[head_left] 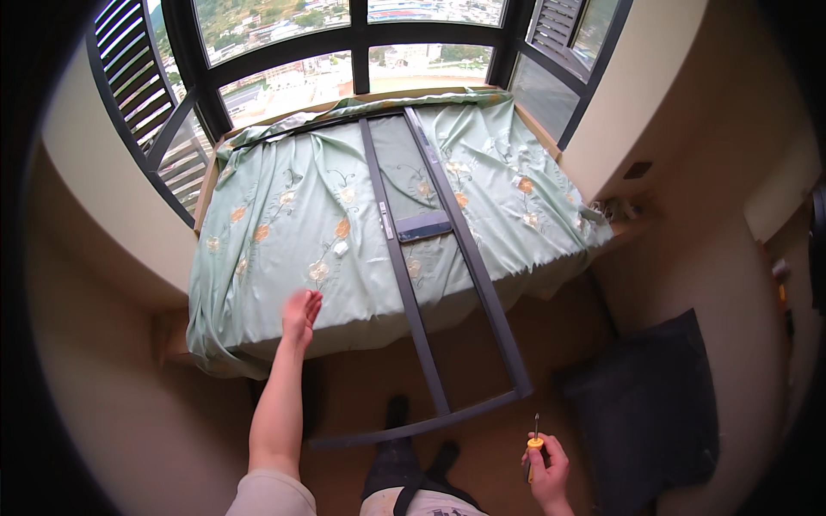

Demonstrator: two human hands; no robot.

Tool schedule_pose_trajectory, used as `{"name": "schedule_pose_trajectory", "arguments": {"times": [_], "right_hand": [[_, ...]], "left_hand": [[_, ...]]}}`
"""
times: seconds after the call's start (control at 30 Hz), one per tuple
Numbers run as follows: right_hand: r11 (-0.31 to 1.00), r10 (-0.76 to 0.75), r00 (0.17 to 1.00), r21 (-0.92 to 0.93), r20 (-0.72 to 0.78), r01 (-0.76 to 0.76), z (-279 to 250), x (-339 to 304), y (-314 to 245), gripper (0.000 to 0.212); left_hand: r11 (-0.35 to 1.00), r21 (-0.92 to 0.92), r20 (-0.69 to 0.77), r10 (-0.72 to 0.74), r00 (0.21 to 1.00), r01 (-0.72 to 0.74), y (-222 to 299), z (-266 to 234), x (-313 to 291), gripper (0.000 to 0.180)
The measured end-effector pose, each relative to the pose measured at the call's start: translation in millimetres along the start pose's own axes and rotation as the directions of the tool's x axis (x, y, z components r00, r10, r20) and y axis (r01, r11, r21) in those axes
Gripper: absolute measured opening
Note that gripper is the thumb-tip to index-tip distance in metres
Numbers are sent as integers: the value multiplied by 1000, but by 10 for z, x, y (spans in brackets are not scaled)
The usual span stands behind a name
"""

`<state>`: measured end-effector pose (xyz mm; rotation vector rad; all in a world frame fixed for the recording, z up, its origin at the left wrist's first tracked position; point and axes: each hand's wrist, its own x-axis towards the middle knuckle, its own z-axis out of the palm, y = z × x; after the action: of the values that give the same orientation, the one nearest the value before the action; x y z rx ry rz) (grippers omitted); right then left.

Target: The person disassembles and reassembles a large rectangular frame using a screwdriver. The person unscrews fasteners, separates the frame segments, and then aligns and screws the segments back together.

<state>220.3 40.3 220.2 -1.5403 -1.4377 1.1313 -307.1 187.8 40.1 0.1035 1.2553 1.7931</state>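
Note:
My right hand, at the lower right, is closed around the yellow handle of a screwdriver, whose metal shaft points upward. My left hand is held out over the front edge of the cloth-covered window ledge. Its fingers are stretched out, slightly blurred, and hold nothing. Between the hands a long dark metal frame with mesh lies across the ledge and juts past its edge toward me. A dark crosspiece spans its middle. At the near end, a dark bar reaches out to the left beyond the side rail.
A pale green flowered cloth covers the bay window ledge and hangs over its front. Large dark-framed windows stand behind it, with an open louvred shutter at left. A black sheet lies to the right on the brown floor.

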Motion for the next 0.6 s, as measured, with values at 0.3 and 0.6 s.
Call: {"name": "schedule_pose_trajectory", "arguments": {"times": [0.3, 0.6], "right_hand": [[997, 73, 979, -53, 192, -64, 480, 224, -550, 24], [991, -4, 983, -130, 183, 28, 746, 477, -1533, 25]], "left_hand": [[922, 271, 345, -361, 866, 276, -272, 630, -1500, 22], [811, 203, 618, -541, 571, 549, 317, 1309, -2189, 15]]}}
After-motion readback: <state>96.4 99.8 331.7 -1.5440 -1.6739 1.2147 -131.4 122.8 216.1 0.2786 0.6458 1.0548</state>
